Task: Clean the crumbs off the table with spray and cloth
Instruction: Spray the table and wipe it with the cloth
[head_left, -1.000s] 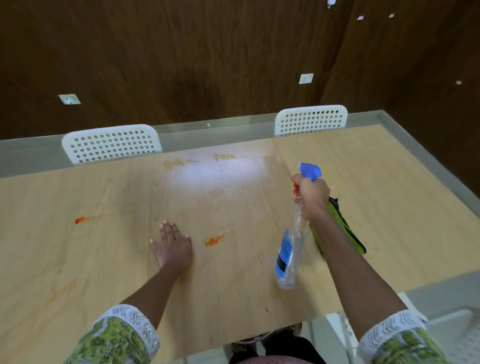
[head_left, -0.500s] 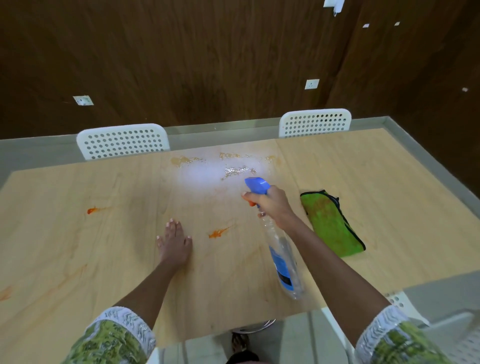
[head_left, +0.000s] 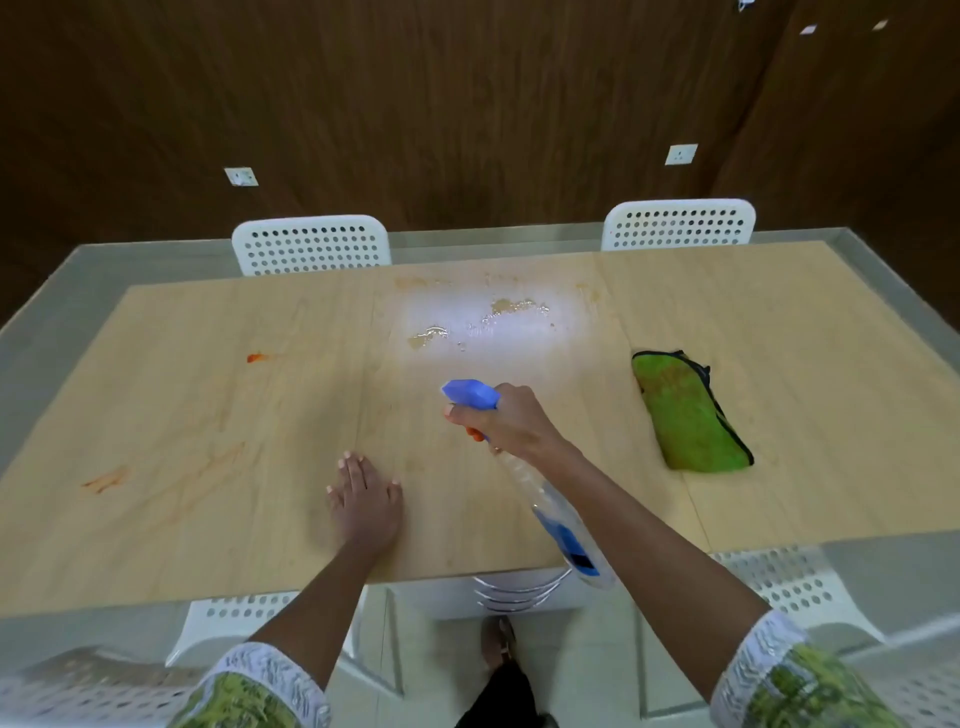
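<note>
My right hand (head_left: 511, 423) grips the neck of a clear spray bottle (head_left: 563, 525) with a blue nozzle, tilted forward over the middle of the wooden table (head_left: 810, 322). The nozzle points toward a wet patch with brownish crumbs (head_left: 511, 307) near the far edge. My left hand (head_left: 366, 501) rests flat on the table near the front edge, fingers straight. A folded green cloth (head_left: 685, 413) lies on the table to the right of my right hand, untouched. Orange smears (head_left: 255, 357) mark the left part of the table.
Two white perforated chairs (head_left: 310, 244) stand behind the far edge, the second one (head_left: 679, 224) to the right. More white chairs (head_left: 789, 582) sit at the near side. A dark wooden wall rises behind.
My right hand has carried the spray bottle leftward from above the cloth to the table's middle, uncovering the cloth. More wet spots show near the far crumbs. The left hand stays flat.
</note>
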